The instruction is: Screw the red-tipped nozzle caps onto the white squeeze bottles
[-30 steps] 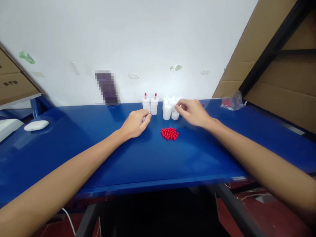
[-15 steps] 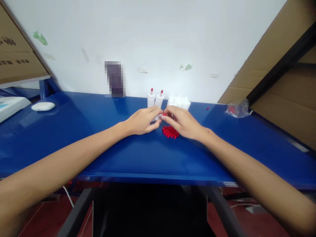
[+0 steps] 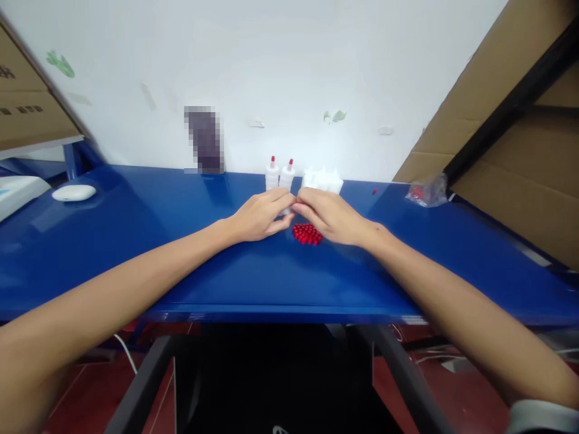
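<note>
My left hand (image 3: 260,216) and my right hand (image 3: 332,218) meet fingertip to fingertip over the blue table (image 3: 136,241). The left hand's fingers are closed round a small white bottle (image 3: 286,210), of which only a sliver shows. The right hand pinches at that bottle's top; what it pinches is hidden by the fingers. A heap of several red caps (image 3: 307,234) lies just in front of both hands. Behind them by the wall stand two capped white bottles (image 3: 279,174) and a cluster of uncapped white bottles (image 3: 322,179).
A white mouse (image 3: 73,193) and a white device (image 3: 15,194) lie at the far left. A clear bag (image 3: 425,191) with red pieces and a stray red cap (image 3: 374,191) sit at the right. Cardboard boxes (image 3: 520,144) flank the table.
My right hand left the uncapped bottles and came to my left hand, showing a red cap between the fingertips half a second ago. Both hands now stay together at the small bottle.
</note>
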The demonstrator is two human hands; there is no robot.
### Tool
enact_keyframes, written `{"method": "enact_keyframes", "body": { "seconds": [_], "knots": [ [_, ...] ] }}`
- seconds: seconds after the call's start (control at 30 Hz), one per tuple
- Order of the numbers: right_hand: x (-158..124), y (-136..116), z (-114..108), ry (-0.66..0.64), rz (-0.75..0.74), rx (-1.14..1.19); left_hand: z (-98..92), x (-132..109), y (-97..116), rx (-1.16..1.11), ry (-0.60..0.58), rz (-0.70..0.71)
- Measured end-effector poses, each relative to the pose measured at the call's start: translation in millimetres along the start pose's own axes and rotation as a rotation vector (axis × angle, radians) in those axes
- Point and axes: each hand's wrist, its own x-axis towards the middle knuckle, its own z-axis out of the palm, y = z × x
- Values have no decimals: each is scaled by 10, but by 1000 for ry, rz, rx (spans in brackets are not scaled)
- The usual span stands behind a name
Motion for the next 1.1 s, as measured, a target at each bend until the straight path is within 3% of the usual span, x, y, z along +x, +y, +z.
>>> {"method": "enact_keyframes", "body": {
  "seconds": [0.13,0.2,0.4,0.47,0.63,1.1],
  "knots": [
    [-35,82,-104,36,80,53,-16,-15,-54,107,-37,62],
    [-58,120,-186,-14,110,43,-24,-31,-82,100,-70,28],
    [-107,210,-357,-418,378,-160,-18,-45,-81,-46,-214,-129],
    [-116,243,-352,-500,437,-190,-27,-32,-61,-87,-269,-181],
    [-127,283,-299,-541,401,-163,-52,-7,-34,-108,-337,-263],
    [-91,150,-319,-601,426,-104,-73,1,-31,-127,-375,-294]
  ]
}}
